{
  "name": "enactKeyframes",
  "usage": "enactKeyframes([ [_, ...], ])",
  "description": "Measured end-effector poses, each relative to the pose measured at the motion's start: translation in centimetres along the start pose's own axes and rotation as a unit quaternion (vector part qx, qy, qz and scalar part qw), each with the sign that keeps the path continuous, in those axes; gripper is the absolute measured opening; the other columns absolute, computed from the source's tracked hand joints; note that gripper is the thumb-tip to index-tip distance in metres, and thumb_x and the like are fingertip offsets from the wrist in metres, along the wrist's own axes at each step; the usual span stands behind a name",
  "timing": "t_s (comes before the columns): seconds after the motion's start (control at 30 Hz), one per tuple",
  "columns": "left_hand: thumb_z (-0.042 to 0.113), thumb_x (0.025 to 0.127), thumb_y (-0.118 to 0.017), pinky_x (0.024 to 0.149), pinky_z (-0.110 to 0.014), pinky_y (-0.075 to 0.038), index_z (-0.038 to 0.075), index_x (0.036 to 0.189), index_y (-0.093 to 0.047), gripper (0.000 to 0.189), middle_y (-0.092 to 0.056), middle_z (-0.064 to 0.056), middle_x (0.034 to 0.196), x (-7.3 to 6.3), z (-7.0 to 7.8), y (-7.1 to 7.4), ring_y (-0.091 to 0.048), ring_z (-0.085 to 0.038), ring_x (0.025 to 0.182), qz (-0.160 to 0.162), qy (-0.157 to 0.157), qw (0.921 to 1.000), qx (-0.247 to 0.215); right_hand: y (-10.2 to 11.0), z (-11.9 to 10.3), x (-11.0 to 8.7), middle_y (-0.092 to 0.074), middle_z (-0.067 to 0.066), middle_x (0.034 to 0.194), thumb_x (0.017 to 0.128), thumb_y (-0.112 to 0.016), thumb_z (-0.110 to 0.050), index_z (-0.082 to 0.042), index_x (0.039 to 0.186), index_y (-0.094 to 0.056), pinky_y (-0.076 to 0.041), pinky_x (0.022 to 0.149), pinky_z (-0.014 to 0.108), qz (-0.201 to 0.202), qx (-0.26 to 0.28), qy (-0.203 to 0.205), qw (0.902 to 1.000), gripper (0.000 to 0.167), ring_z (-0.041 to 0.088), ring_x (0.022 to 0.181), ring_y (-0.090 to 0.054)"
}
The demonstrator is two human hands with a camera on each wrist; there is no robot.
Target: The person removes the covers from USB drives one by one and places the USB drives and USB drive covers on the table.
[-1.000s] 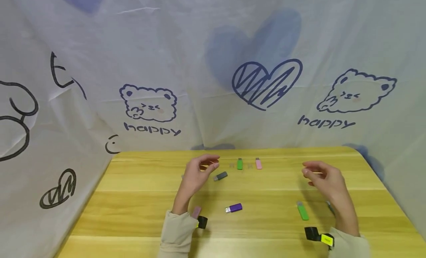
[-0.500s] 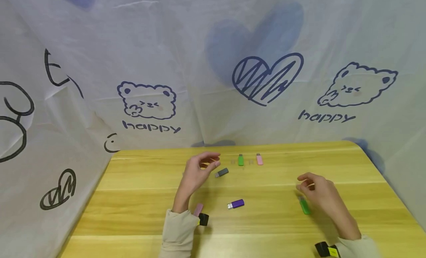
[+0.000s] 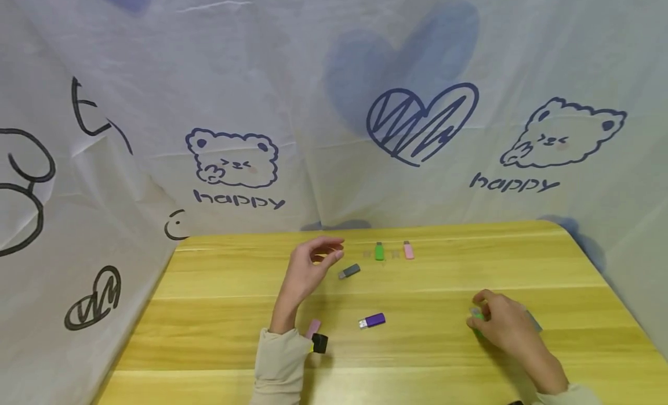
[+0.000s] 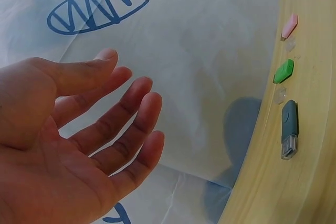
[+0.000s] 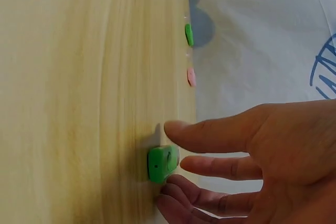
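My left hand hovers over the table's back left with nothing between its loosely bent fingers. Just right of its fingertips lies a grey USB stick, seen larger in the left wrist view with its clear-capped plug. My right hand is low at the table's right side. Its thumb and fingers are spread about a green USB stick, thumb on one side and fingertips close on the other. In the head view the hand covers most of that stick. Another grey stick shows partly behind the right hand.
A purple USB stick lies mid-table. At the back edge are another green stick, a pink one and small clear pieces. Another pink stick lies beside the left sleeve. A printed cloth hangs behind the table.
My right hand has come down and toward me, reaching the green USB stick on the right, its fingers now around it. My left hand stays nearly still. The view has tilted slightly down.
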State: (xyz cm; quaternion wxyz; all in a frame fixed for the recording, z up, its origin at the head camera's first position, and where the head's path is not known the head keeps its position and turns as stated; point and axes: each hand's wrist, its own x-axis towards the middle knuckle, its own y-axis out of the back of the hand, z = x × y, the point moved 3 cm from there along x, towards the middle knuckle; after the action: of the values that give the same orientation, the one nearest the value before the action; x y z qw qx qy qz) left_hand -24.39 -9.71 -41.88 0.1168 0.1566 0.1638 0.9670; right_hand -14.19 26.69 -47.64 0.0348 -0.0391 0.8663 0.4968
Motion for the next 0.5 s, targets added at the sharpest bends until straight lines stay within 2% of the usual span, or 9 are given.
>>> enactKeyframes([
  [0.3, 0.010, 0.098, -0.071, 0.090, -0.051, -0.055, 0.006, 0.120, -0.073, 0.023, -0.074, -0.010, 0.110, -0.1, 0.1, 0.2, -0.069, -0.025, 0.102, 0.005, -0.007, 1.0000, 0.004, 0.1, -0.3, 0.3, -0.071, 0.007, 0.089, 0.087, -0.075, -0.004, 0.006, 0.105, -0.068, -0.057, 0.068, 0.047, -0.001, -0.011, -0.013, 0.9999, 0.022, 0.027, 0.081, -0.068],
  [0.5, 0.010, 0.098, -0.071, 0.090, -0.052, -0.055, 0.006, 0.120, -0.074, 0.023, -0.074, -0.010, 0.109, -0.1, 0.2, 0.1, -0.069, -0.025, 0.101, 0.001, -0.006, 1.0000, 0.004, 0.7, -1.2, 0.2, -0.072, 0.011, 0.096, 0.087, -0.069, -0.003, 0.006, 0.111, -0.071, -0.057, 0.068, 0.046, 0.015, 0.004, -0.002, 0.9999, 0.025, 0.028, 0.084, -0.067],
])
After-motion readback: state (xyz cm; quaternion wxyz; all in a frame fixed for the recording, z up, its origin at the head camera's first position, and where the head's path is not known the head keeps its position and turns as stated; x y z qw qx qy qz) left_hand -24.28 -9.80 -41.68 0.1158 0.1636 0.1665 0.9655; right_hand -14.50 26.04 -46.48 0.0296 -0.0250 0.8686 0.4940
